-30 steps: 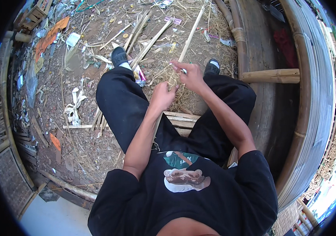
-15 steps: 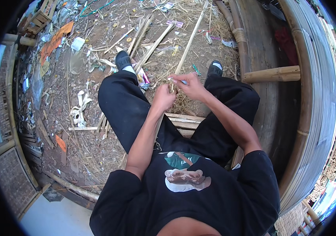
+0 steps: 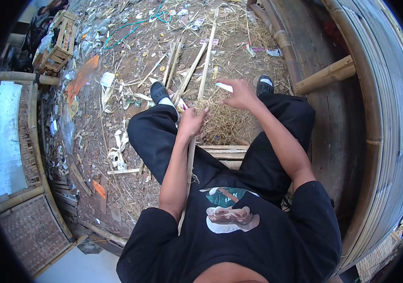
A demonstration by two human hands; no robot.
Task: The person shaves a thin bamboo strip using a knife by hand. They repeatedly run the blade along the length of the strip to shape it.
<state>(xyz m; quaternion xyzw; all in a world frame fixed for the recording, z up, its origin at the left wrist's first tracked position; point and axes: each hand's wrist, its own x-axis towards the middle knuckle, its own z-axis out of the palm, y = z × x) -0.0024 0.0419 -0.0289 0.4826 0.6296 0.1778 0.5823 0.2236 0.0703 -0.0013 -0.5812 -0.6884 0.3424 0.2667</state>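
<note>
My left hand (image 3: 192, 123) is closed round a long pale bamboo strip (image 3: 190, 162) above my left thigh. The strip's near end lies along my left forearm and against my shirt; its far part (image 3: 208, 56) reaches out over the ground between my feet. To the right of it, apart from the strip, is my right hand (image 3: 240, 95), its thumb spread away from the index finger. A small flat white piece (image 3: 224, 87) shows at its fingers, seemingly held there; I cannot make out its kind. Dry shavings (image 3: 227, 123) lie in a heap below my hands.
More bamboo strips (image 3: 189, 75) lie on the littered ground by my left foot. A low slatted bamboo piece (image 3: 222, 152) lies between my legs. On the right stand a wooden platform (image 3: 329, 118) and a bamboo post (image 3: 376, 141). A wooden crate (image 3: 62, 42) is at the far left.
My right hand has moved away from my left, to the right and outward, and its thumb has spread. The strip's far end has swung left. The whole view has shifted somewhat.
</note>
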